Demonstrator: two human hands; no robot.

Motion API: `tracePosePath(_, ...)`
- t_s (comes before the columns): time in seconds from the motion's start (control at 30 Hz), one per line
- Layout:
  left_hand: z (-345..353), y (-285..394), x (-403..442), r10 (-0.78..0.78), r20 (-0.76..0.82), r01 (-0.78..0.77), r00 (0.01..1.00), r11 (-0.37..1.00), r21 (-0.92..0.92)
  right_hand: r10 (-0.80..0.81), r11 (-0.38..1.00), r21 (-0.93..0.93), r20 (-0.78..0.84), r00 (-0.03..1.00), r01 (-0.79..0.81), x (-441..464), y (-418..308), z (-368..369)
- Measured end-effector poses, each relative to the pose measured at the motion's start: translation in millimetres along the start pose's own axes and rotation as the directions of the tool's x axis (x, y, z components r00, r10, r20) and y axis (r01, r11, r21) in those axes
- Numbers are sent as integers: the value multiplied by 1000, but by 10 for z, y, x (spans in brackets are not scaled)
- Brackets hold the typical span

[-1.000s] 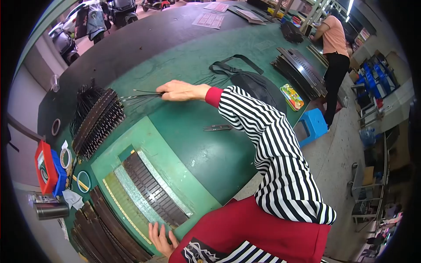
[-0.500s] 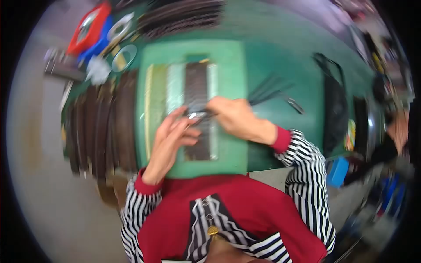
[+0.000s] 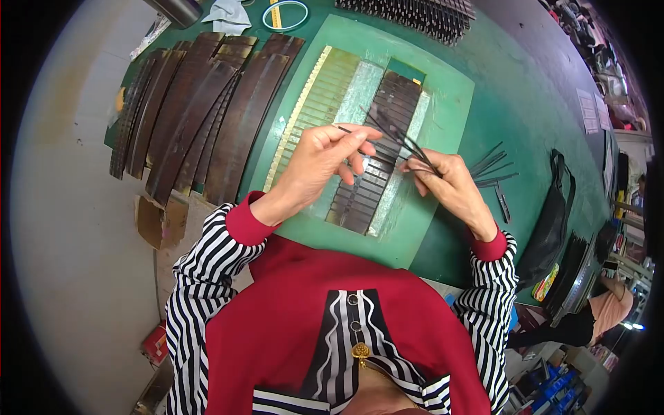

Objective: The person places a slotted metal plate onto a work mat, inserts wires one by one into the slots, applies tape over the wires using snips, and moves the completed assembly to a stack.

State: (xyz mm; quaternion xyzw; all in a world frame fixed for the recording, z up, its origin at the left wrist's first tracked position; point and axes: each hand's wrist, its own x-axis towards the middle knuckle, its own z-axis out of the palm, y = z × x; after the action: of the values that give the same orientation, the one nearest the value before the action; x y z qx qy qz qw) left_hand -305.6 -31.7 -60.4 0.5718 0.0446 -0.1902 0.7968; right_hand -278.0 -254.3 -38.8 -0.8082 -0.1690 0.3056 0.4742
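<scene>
My left hand (image 3: 315, 162) is above a green board (image 3: 446, 104), thumb and forefinger pinched on a thin black strip (image 3: 344, 129). A small bundle of similar thin black strips (image 3: 398, 135) fans out from the fingers of my right hand (image 3: 453, 183), pointing up and left. Beneath both hands lies a dark ribbed panel (image 3: 356, 200) with narrow crosswise slots, partly covered by my fingers. Beside it on the board run a shiny pale band (image 3: 356, 90) and a yellowish ruled strip (image 3: 315, 97).
Long dark brown panels (image 3: 214, 114) overlap at the left. More loose black strips (image 3: 492, 167) lie at the right, near a small dark tool (image 3: 503, 204) and a black bag (image 3: 550, 225). A ring (image 3: 285, 28) sits at the back. Another person (image 3: 609, 308) is at far right.
My hands have moved apart from over the panel. The black strips in my right hand now show clearly. The view has shifted and tilted, and the blur is gone.
</scene>
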Motion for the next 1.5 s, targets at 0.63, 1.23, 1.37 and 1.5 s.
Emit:
tracePosePath(0.63, -450, 84, 696, 480, -152, -222, 864, 633, 742, 16, 1000, -8, -111, 994, -17, 959, -3, -466)
tracePosePath(1.23, -413, 1, 936, 604, -26, -257, 796, 376, 890, 73, 997, 0, -141, 987, -74, 955, 234, -530)
tracePosePath(1.37, -419, -34, 959, 646, 102, -330, 757, 242, 912, 84, 996, -10, -143, 986, -86, 954, 199, -533)
tracePosePath(1.5, -387, -54, 978, 614, 363, -423, 701, -52, 905, 107, 994, -13, -151, 983, -110, 955, 183, -540)
